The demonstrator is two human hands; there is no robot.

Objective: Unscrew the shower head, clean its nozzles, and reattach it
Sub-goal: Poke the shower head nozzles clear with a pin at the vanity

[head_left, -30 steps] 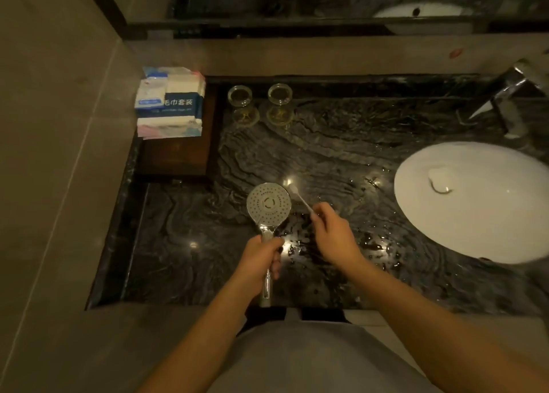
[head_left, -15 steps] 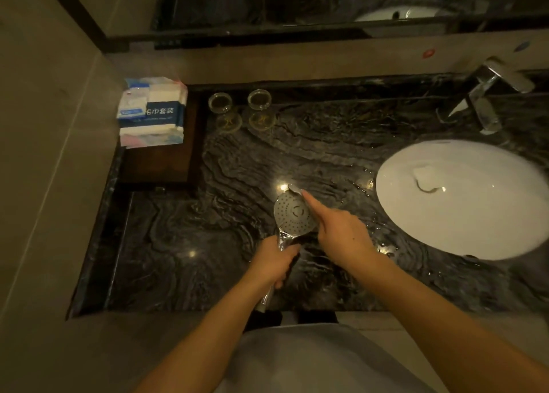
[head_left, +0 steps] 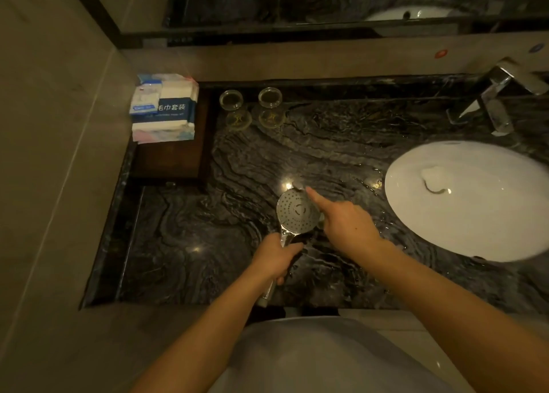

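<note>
- A person's left hand [head_left: 274, 259] grips the chrome handle of a detached shower head [head_left: 297, 213], fingers wrapped round it, holding the round nozzle face up above a dark veined marble table [head_left: 184, 244].
- The right hand [head_left: 346, 225] reaches in from the right with its forefinger stretched across the upper right rim of the nozzle face; the other fingers are curled under, and whether they hold anything cannot be told.
- A small pale object lies at the far rim of the head, just beyond the fingertip, too blurred to identify.
- Right of the hands, a white oval basin [head_left: 475, 214] is sunk into the wet, droplet-speckled stone, with a chrome tap [head_left: 502, 101] behind it.
- Far beyond the hands, two glass tumblers [head_left: 251, 100] stand side by side near the back wall; to their left, a stack of packaged toiletries [head_left: 165, 107] sits on a wooden tray [head_left: 172, 158].
- A tiled wall bounds the table well left of the hands; bare stone lies between that wall and the left hand, and the table's front edge runs just under the forearms.
</note>
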